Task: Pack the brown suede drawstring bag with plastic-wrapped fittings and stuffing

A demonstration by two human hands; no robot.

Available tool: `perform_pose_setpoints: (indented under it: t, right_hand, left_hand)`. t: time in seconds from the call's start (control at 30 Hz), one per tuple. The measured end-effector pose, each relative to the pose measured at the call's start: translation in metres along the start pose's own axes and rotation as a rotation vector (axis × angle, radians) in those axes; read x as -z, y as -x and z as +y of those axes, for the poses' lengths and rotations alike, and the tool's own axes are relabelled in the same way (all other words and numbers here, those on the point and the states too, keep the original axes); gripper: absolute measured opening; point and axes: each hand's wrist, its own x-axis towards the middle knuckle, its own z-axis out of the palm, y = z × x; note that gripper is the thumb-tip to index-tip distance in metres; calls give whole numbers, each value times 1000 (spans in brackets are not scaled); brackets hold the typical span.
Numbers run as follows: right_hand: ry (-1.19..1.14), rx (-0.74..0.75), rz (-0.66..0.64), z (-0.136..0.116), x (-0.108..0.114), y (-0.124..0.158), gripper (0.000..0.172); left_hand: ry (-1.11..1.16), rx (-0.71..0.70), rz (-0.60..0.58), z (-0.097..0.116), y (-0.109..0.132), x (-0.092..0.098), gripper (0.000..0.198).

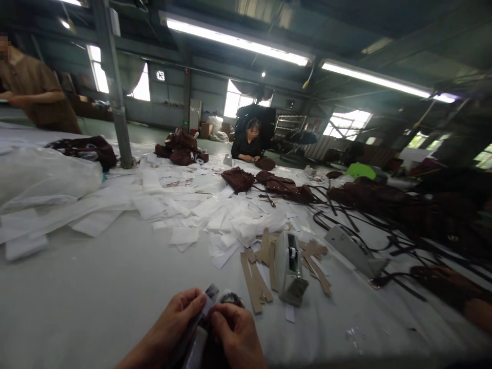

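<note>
Near the bottom centre, my left hand pinches a small whitish piece between thumb and fingers. Close beside it on the right, my right hand has its thumb and fingers pressed together at the edge of the same piece. A dark item with a pale, shiny wrapped part lies below and between both hands, partly hidden by them. Just beyond the hands is a grey tape dispenser, with tan strips lying beside it.
White paper sheets cover the middle of the table. Brown bags with straps stretch to the right, near a second dispenser. One person sits across; another stands far left. Someone's arm reaches in at right. Clear plastic lies left.
</note>
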Motion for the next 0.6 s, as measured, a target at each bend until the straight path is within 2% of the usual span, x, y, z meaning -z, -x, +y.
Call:
perform_pose_setpoints:
  t: [0.2,0.33,0.43,0.5,0.6]
  right_hand:
    - [170,124,73,-9,4,4,20]
    - [250,188,86,-12,-1,7,20]
    - [257,169,135,-8,-5,7,17]
    - [283,146,219,-2,-3,4,16]
    - [359,162,462,10,4,1,18]
  left_hand:
    - [225,161,-7,-8,-4,1,38]
    - [323,211,-45,-16,-5,7,30]
    - [337,207,-83,-17,-4,6,27]
    - [340,200,-90,-15,-3,5,26]
    - [336,199,-33,-11,-3,6,31]
